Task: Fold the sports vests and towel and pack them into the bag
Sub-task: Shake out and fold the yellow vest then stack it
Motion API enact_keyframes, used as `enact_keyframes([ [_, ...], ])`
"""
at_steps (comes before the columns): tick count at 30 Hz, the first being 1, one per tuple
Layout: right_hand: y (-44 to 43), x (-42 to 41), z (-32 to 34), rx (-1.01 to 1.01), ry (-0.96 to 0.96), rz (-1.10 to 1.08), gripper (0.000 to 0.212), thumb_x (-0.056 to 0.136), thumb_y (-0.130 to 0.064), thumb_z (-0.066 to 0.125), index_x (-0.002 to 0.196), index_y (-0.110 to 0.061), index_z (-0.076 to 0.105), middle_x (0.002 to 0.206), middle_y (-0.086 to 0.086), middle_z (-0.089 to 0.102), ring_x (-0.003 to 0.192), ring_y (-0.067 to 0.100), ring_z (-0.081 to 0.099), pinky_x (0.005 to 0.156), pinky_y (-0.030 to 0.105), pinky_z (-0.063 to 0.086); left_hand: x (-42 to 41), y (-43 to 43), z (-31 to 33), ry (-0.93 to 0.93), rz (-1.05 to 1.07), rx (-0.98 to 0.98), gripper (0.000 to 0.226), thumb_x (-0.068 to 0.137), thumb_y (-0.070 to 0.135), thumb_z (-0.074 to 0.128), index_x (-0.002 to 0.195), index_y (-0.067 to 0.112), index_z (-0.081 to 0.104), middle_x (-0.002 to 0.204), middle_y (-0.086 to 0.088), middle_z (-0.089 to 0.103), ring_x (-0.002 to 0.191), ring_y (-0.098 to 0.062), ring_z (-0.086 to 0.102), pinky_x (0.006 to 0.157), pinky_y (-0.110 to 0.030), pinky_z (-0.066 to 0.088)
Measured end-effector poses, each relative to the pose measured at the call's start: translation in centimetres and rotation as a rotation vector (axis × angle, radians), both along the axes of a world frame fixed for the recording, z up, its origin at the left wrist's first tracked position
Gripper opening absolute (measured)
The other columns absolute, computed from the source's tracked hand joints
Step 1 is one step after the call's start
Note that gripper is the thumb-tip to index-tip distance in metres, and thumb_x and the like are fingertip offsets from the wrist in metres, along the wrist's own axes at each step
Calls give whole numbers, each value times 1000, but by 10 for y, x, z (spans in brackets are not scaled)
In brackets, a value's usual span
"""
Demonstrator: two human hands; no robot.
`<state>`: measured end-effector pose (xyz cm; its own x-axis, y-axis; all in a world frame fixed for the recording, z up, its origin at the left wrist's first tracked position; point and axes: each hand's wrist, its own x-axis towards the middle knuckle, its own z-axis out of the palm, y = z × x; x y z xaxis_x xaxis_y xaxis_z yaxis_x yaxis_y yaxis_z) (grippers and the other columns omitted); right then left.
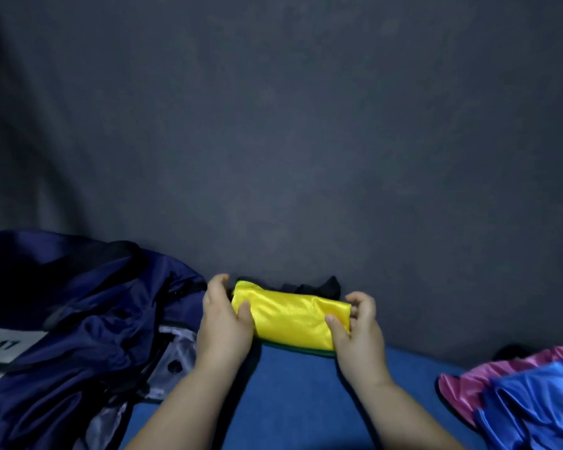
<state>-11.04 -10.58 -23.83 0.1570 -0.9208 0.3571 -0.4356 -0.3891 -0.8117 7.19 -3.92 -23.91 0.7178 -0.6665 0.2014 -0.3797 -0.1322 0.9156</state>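
- The left hand (pixel 223 323) grips one end of the folded yellow vest (pixel 290 315), thumb on top.
- The right hand (pixel 358 326) pinches the other end.
- The vest sits on the blue surface (pixel 299 401), beside the navy bag (pixel 78 319).
- Pink and blue vests (pixel 530 394) lie well apart, at the right.

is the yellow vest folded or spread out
Folded. The shiny yellow vest is a compact oblong bundle, with the left hand gripping one end and the right hand the other.
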Motion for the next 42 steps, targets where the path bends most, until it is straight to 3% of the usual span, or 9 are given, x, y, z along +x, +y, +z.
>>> enact_keyframes([
  [2, -7, 8, -10, 30, 77, -40, 30, 93, -17, 62, 107, -30, 38, 98, 0, 55, 86, 19, 51, 65, 29, 35, 5, -4, -9, -15, 16, 18, 53, 92, 19, 62, 138, 15, 37, 138, -9, 43, 116, -30, 51, 89, -39, 42],
  [7, -7, 14, -9, 13, 283, -147, 27, 93, -22, 60, 118, -24, 52, 118, 1, 46, 90, 13, 45, 74, 26, 34, 17, -13, -21, -137, -39, -53, 31, 90, 17, 63, 120, 22, 58, 128, 2, 42, 114, -21, 49, 92, -28, 38],
  [10, -7, 15, -12, -259, 491, -266, 43, 80, -21, 73, 120, -21, 59, 124, 3, 49, 111, 22, 46, 92, 39, 41, 18, -13, -25, -104, -178, -75, 20, 93, 27, 54, 112, 27, 61, 125, 10, 45, 116, -13, 47, 90, -18, 30],
  [14, -16, 16, -20, -541, 624, -161, 40, 79, -10, 70, 118, -17, 66, 124, 3, 59, 115, 21, 48, 96, 40, 46, 17, -10, -22, -48, -250, 21, 58, 72, 68, 41, 120, 37, 53, 134, 16, 39, 122, -8, 44, 92, -22, 33],
  [20, -20, 19, -21, -554, 742, -142, 32, 86, -19, 63, 115, -10, 70, 114, 6, 65, 98, 27, 65, 84, 40, 54, 12, -5, -15, -269, -170, 198, 56, 87, 53, 58, 139, 39, 41, 156, 12, 7, 137, -12, 3, 113, -38, 19],
  [25, -19, 23, -14, -478, 913, -84, 67, 99, -56, 18, 111, -18, 72, 92, -5, 73, 85, 17, 69, 92, 36, 50, 13, -7, -18, -284, -243, 171, 63, 94, 52, 48, 150, 31, 27, 157, 15, 15, 137, -8, 5, 112, -25, 15],
  [29, -17, 29, -10, -459, 960, -143, 46, 94, -58, 26, 96, -26, 58, 63, -3, 64, 65, 16, 65, 84, 39, 46, 12, -4, -20, -310, -303, 264, 88, 83, 69, 51, 153, 35, 10, 158, 17, 2, 142, -13, 0, 116, -32, 14],
  [36, -13, 41, -7, -603, 871, 12, 41, 91, -37, 38, 123, -18, 57, 116, -2, 63, 99, 18, 64, 88, 33, 47, 11, -1, -20, -338, -284, 247, 82, 79, 69, 57, 146, 48, 16, 156, 16, 4, 140, -14, 4, 112, -33, 19],
  [42, -20, 52, -2, -285, 994, 184, 103, 76, -76, -20, 136, -29, 49, 130, -10, 57, 121, 15, 51, 102, 34, 37, 9, -2, -21, -352, -278, 281, 79, 81, 69, 55, 147, 45, 19, 158, 14, 0, 141, -14, -2, 114, -34, 15],
])
